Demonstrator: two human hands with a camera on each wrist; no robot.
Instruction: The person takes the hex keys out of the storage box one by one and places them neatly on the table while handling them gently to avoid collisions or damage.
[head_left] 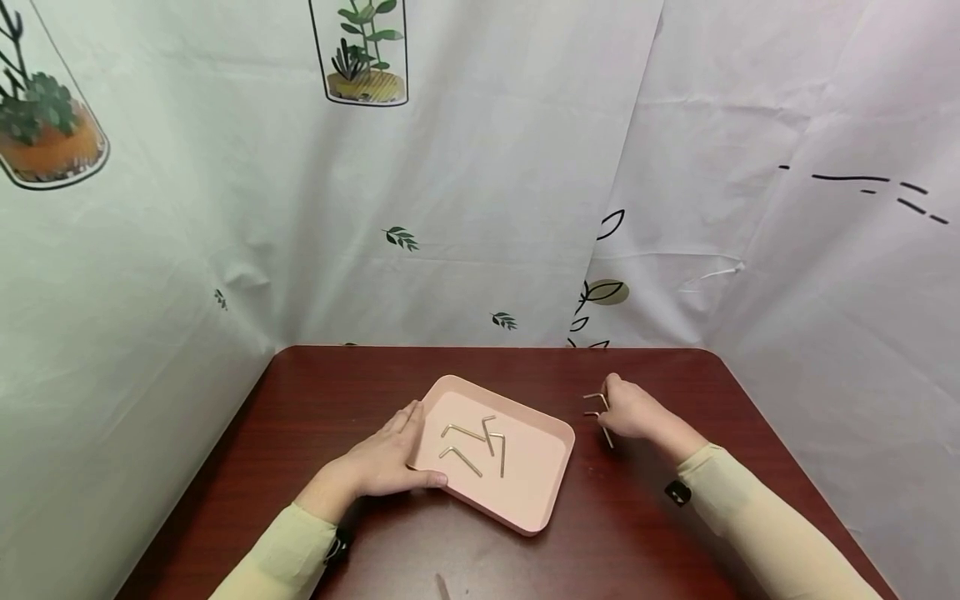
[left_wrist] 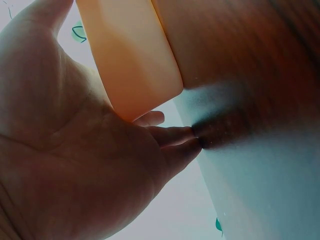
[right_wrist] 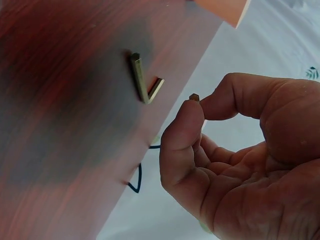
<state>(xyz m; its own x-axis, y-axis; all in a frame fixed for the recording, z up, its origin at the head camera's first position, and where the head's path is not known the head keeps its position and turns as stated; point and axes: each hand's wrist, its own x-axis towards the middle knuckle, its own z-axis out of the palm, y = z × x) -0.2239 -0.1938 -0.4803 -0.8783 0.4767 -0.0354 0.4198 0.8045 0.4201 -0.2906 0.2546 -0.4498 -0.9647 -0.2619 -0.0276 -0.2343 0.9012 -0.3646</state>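
Note:
A pink rectangular tray (head_left: 525, 500) sits slanted on the table with several brass-coloured hex keys (head_left: 461, 460) in it. My left hand (head_left: 386, 458) rests against the tray's left corner, its fingers straight along one side and the thumb at the near rim. In the left wrist view the palm (left_wrist: 75, 150) faces the tray's wall (left_wrist: 145, 60). Right of the tray, my right hand (head_left: 633, 410) pinches a hex key between thumb and forefinger; only its end (right_wrist: 194, 97) shows in the right wrist view. Another hex key (right_wrist: 141, 82) lies on the table beside that hand.
The dark red-brown table (head_left: 322, 383) has rounded far corners. White cloth (head_left: 465, 183) printed with plants hangs behind it and along both sides. A narrow pale shape (head_left: 442, 587), too unclear to name, shows at the bottom of the head view.

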